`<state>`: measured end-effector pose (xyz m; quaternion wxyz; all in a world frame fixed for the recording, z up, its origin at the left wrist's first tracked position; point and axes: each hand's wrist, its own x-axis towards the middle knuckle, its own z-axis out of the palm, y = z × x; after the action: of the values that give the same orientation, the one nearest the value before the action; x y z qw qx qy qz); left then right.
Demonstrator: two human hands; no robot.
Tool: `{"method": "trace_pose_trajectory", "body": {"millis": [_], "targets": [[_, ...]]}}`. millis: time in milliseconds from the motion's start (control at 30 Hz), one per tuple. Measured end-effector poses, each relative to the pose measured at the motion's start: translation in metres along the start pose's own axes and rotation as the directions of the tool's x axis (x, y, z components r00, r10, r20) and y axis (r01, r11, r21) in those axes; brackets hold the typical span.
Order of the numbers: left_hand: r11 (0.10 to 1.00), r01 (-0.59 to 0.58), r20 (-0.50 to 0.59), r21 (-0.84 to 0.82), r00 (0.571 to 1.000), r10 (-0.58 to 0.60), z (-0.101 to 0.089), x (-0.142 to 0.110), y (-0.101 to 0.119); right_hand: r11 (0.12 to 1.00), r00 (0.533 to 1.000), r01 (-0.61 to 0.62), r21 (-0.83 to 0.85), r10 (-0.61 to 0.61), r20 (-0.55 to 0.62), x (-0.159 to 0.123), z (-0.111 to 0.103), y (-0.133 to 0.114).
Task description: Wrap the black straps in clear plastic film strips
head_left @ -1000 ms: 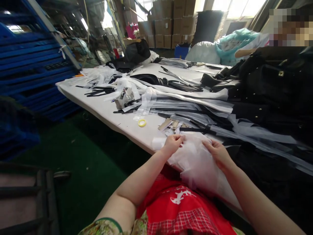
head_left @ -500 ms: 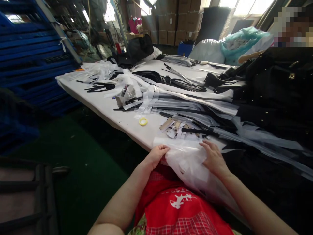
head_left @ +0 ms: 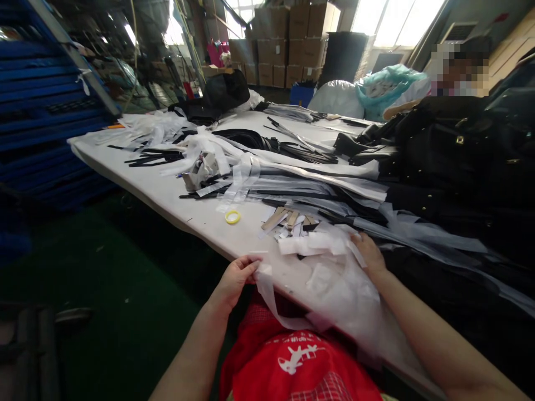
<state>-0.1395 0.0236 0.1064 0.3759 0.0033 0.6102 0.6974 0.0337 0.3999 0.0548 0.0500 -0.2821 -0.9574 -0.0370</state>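
Note:
My left hand [head_left: 240, 277], at the near table edge, pinches the end of a thin translucent plastic strip [head_left: 271, 301] that loops down over the edge towards my apron. On the right, my right hand [head_left: 370, 255] has its fingers curled against a crumpled heap of translucent plastic film [head_left: 343, 278], with the fingertips partly hidden by it. Part of this film hangs over the table edge. Just behind it lie short cardboard and white paper scraps [head_left: 288, 220]. A yellow ring-shaped roll [head_left: 233, 216] rests on the table beyond my left hand.
On the white table [head_left: 137, 184] lie long black and clear strips [head_left: 301, 189] and a crumpled grey-white bundle [head_left: 203, 170]. Black bags [head_left: 438, 139] are piled at the right. Blue slatted stacks [head_left: 37, 94] stand at the left; another person sits behind the bags.
My left hand has moved left, drawing a narrow strip away from the film. My right hand has shifted slightly up, and the film now lies bunched. The view has tilted and turned a little.

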Motion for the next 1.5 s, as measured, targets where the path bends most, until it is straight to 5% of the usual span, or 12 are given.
{"method": "trace_pose_trajectory", "body": {"millis": [233,633,733,833,933,1033,1100,1267,1500], "targets": [[0.999,-0.049,0.041,-0.007,0.998,0.049,0.007,-0.009,0.004,0.992,0.995,-0.085,-0.091,0.08,-0.054,0.021,-0.011,0.028],[0.989,-0.138,0.161,0.045,0.978,0.129,0.027,-0.017,0.01,0.99,0.972,-0.14,0.036,0.144,-0.184,-0.023,-0.026,0.016],[0.983,-0.167,0.178,0.077,0.972,0.151,0.035,-0.02,0.009,0.986,0.96,-0.128,0.105,0.15,-0.236,-0.05,-0.051,-0.008],[0.972,-0.199,0.219,0.122,0.961,0.169,0.045,-0.024,0.002,0.943,0.975,0.024,0.332,0.051,-0.214,-0.079,-0.079,-0.054],[0.968,-0.211,0.291,0.136,0.942,0.164,0.058,-0.028,-0.013,0.71,0.986,0.122,0.693,-0.164,-0.006,-0.102,-0.094,-0.105],[0.969,-0.21,0.343,0.134,0.927,0.153,0.068,-0.033,-0.028,0.454,0.911,-0.02,0.891,-0.36,0.203,-0.115,-0.09,-0.145],[0.972,-0.204,0.35,0.116,0.924,0.152,0.07,-0.037,-0.032,0.394,0.861,-0.115,0.912,-0.418,0.289,-0.121,-0.08,-0.162],[0.994,-0.108,0.304,-0.004,0.947,0.104,0.063,-0.043,-0.023,0.509,0.782,-0.061,0.859,-0.511,0.358,-0.13,-0.073,-0.18],[0.942,-0.335,0.14,0.02,0.934,0.329,0.052,-0.043,0.0,0.53,0.702,0.105,0.841,-0.639,0.315,-0.13,-0.082,-0.19]]}}
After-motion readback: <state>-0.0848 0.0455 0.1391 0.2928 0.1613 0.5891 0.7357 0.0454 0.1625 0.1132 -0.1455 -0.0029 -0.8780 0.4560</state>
